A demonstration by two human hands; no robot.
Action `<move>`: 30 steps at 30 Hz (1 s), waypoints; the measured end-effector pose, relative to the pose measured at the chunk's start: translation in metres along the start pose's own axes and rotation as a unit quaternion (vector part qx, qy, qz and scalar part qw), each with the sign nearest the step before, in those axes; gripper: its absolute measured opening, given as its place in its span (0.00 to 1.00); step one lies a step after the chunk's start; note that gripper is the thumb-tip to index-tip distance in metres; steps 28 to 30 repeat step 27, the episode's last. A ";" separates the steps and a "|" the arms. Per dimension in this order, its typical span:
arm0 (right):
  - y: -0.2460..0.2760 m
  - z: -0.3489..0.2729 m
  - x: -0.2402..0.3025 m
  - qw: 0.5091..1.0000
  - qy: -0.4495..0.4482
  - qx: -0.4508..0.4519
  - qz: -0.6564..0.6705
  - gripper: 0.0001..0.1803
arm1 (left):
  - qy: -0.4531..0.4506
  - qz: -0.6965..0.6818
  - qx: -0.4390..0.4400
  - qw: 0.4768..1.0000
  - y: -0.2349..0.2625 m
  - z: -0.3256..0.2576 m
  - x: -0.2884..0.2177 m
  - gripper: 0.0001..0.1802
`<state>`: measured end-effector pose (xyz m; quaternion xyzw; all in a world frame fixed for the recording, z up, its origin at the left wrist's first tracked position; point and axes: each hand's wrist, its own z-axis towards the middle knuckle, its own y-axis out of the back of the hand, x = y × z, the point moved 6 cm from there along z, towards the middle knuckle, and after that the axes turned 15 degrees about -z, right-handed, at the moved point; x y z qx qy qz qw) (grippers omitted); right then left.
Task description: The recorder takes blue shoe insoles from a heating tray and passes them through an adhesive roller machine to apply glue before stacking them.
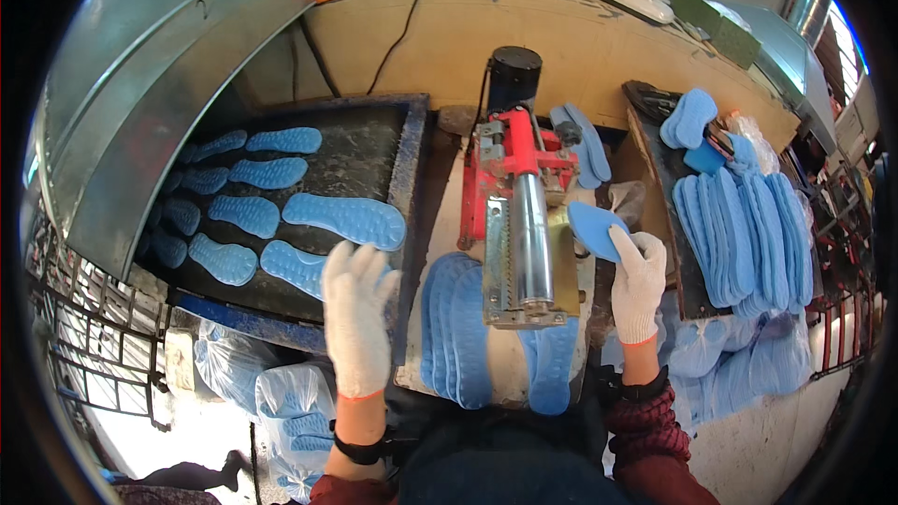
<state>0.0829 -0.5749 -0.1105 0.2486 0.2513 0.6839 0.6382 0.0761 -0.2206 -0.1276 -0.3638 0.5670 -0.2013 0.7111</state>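
My left hand (357, 318), in a white knit glove, hovers with fingers spread over a blue shoe sole (292, 265) lying at the near edge of the dark conveyor belt (374, 154); it holds nothing. My right hand (638, 282), also gloved, grips another blue sole (595, 228) and holds it up beside the right end of the red machine (513, 168) with its steel roller (531, 234). A fan of blue soles (454, 323) lies on the bench between my hands, in front of the roller.
Several more blue soles (245, 173) ride the belt under a metal hood (159, 65). A long row of soles (739, 229) stands stacked on the right tray. Bagged soles (290, 402) sit low left, with others (739, 365) low right. A wire rack (89, 337) stands at left.
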 end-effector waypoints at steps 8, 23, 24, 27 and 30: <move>0.003 0.032 0.056 0.989 0.094 0.064 0.096 0.28 | 0.009 0.015 0.248 0.969 -0.108 0.023 0.044 0.37; -0.078 -0.126 0.013 0.819 -0.302 0.337 0.353 0.15 | 0.056 0.246 0.257 0.933 -0.010 0.021 0.103 0.31; -0.096 -0.140 0.022 0.791 -0.290 0.391 0.370 0.16 | 0.110 0.221 0.237 0.940 -0.004 0.016 0.101 0.31; -0.151 -0.180 0.027 0.887 -0.075 0.416 0.188 0.21 | 0.287 0.089 0.184 0.936 0.008 0.005 0.106 0.34; -0.151 -0.180 0.027 0.887 -0.075 0.416 0.188 0.21 | 0.287 0.089 0.184 0.936 0.008 0.005 0.106 0.34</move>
